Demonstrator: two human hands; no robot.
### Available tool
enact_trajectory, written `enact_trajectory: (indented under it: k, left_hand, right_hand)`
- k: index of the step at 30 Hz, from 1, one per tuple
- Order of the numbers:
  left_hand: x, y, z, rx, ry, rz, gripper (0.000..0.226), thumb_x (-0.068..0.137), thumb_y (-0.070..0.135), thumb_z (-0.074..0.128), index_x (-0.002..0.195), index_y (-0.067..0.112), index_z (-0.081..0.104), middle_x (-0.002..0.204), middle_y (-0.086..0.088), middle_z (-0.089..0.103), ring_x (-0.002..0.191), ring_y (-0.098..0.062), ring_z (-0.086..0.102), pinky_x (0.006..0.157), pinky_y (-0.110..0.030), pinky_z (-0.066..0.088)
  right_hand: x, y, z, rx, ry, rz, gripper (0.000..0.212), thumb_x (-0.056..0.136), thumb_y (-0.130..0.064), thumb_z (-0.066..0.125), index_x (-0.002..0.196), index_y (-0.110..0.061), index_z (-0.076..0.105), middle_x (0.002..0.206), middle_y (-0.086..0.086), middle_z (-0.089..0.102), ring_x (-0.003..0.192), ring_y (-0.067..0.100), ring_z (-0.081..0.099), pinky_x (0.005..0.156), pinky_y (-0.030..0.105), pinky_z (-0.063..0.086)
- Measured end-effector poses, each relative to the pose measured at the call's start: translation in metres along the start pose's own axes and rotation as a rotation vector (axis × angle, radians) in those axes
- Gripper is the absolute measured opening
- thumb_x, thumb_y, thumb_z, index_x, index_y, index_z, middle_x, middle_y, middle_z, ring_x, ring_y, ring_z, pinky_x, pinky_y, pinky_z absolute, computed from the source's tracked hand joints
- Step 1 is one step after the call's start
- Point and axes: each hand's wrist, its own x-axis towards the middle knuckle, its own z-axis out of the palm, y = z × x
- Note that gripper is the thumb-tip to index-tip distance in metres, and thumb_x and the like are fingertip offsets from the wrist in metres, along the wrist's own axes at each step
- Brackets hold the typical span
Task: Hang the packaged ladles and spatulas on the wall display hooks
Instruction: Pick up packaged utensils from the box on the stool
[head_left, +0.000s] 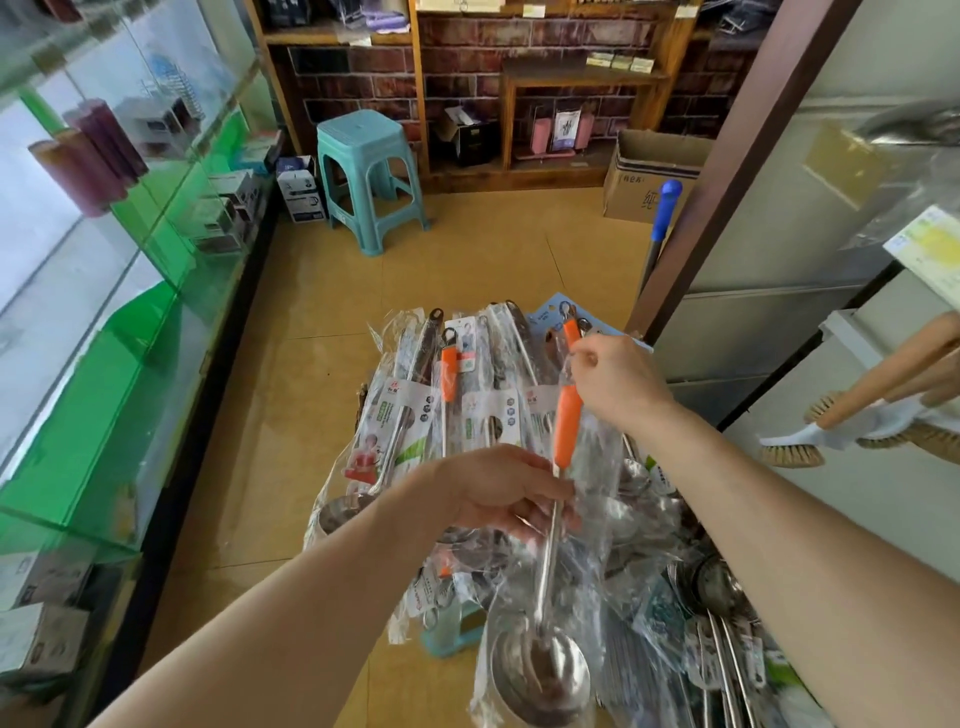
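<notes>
I hold a packaged steel ladle (550, 670) with an orange handle in a clear plastic bag, lifted above a pile of packaged ladles and spatulas (447, 415). My left hand (498, 493) grips its thin steel shaft just below the orange grip. My right hand (618, 384) pinches the top of the plastic bag near the handle's upper end. The bowl hangs low in the centre. The white wall display (810, 270) stands at the right; its hooks are not clearly visible.
Wooden-handled brushes (872, 410) hang on the wall at the right. A glass counter (130, 312) with green shelves runs along the left. A teal stool (369, 176), a cardboard box (649, 176) and a blue-handled pole (662, 218) stand further back on the tiled floor.
</notes>
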Motion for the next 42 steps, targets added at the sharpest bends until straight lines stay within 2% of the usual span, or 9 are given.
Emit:
enact_trajectory:
  k: [5, 12, 16, 19, 22, 27, 33, 38, 42]
  left_hand:
    - [-0.006, -0.001, -0.007, 0.074, 0.061, -0.065, 0.006, 0.092, 0.009, 0.058, 0.089, 0.006, 0.063, 0.077, -0.005, 0.062, 0.061, -0.011, 0.060, 0.072, -0.031, 0.057]
    - [-0.008, 0.026, -0.057, 0.143, 0.386, -0.017, 0.017, 0.093, 0.012, 0.056, 0.106, 0.004, 0.065, 0.094, -0.005, 0.067, 0.082, -0.017, 0.065, 0.088, -0.039, 0.054]
    - [0.019, 0.038, -0.092, 0.330, 0.867, -0.020, 0.017, 0.093, 0.010, 0.052, 0.101, -0.001, 0.061, 0.086, -0.010, 0.066, 0.065, -0.019, 0.058, 0.059, -0.027, 0.051]
    - [0.035, 0.035, -0.110, 0.522, 1.002, -0.052, 0.015, 0.093, 0.015, 0.050, 0.088, 0.004, 0.059, 0.068, -0.003, 0.052, 0.051, -0.014, 0.046, 0.048, -0.022, 0.042]
    - [0.050, 0.026, -0.116, 0.665, 1.032, -0.107, 0.018, 0.093, 0.027, 0.054, 0.092, 0.009, 0.053, 0.068, 0.000, 0.050, 0.054, -0.012, 0.047, 0.047, -0.022, 0.040]
    - [0.066, 0.021, -0.113, 0.761, 1.085, -0.151, 0.018, 0.091, 0.023, 0.059, 0.105, 0.012, 0.054, 0.077, -0.002, 0.053, 0.086, -0.022, 0.064, 0.078, -0.033, 0.054]
    - [0.065, 0.021, -0.112, 0.691, 1.096, -0.150, 0.026, 0.086, 0.016, 0.061, 0.109, 0.009, 0.050, 0.080, -0.001, 0.054, 0.080, -0.021, 0.061, 0.068, -0.030, 0.053]
    - [0.047, 0.033, -0.102, 0.471, 0.989, 0.035, 0.072, 0.075, 0.017, 0.065, 0.138, 0.022, 0.031, 0.107, 0.006, 0.054, 0.084, -0.024, 0.065, 0.074, -0.041, 0.058]
    - [0.030, 0.046, -0.089, 0.452, 0.959, 0.126, 0.060, 0.079, 0.015, 0.063, 0.135, 0.024, 0.041, 0.102, 0.002, 0.055, 0.083, -0.023, 0.064, 0.073, -0.037, 0.056]
  right_hand:
    - [0.002, -0.005, 0.005, 0.018, -0.116, 0.027, 0.031, 0.093, -0.006, 0.042, 0.066, 0.001, 0.056, 0.071, 0.020, 0.045, 0.054, 0.025, 0.034, 0.054, 0.031, 0.022]
    - [0.008, -0.012, 0.016, 0.079, -0.237, 0.052, 0.030, 0.097, -0.008, 0.041, 0.082, -0.004, 0.066, 0.062, -0.004, 0.044, 0.054, 0.010, 0.033, 0.049, 0.026, 0.024]
    - [0.018, -0.018, 0.035, 0.156, -0.341, 0.067, 0.031, 0.096, -0.013, 0.045, 0.089, 0.008, 0.066, 0.067, 0.011, 0.051, 0.057, 0.021, 0.040, 0.056, 0.029, 0.031]
    - [0.024, -0.026, 0.045, 0.170, -0.361, 0.060, 0.029, 0.096, -0.009, 0.046, 0.085, 0.012, 0.062, 0.061, 0.008, 0.040, 0.050, 0.017, 0.033, 0.047, 0.022, 0.026]
    - [0.027, -0.028, 0.052, 0.168, -0.398, 0.062, 0.029, 0.096, -0.008, 0.044, 0.096, 0.014, 0.063, 0.064, 0.009, 0.040, 0.047, 0.014, 0.030, 0.040, 0.021, 0.021]
    - [0.033, -0.026, 0.061, 0.174, -0.423, 0.064, 0.029, 0.095, -0.010, 0.046, 0.106, 0.011, 0.063, 0.073, 0.012, 0.048, 0.049, 0.015, 0.034, 0.046, 0.024, 0.023]
    - [0.035, -0.023, 0.062, 0.207, -0.438, 0.057, 0.025, 0.093, -0.011, 0.050, 0.101, 0.005, 0.069, 0.076, 0.016, 0.061, 0.057, 0.016, 0.045, 0.052, 0.025, 0.033]
    - [0.032, -0.025, 0.052, 0.302, -0.410, 0.094, 0.031, 0.091, -0.008, 0.053, 0.117, 0.009, 0.058, 0.122, 0.024, 0.060, 0.099, 0.034, 0.063, 0.084, 0.041, 0.053]
    - [0.027, -0.027, 0.045, 0.312, -0.404, 0.103, 0.036, 0.092, -0.005, 0.050, 0.124, 0.010, 0.054, 0.130, 0.025, 0.053, 0.116, 0.037, 0.056, 0.097, 0.049, 0.047]
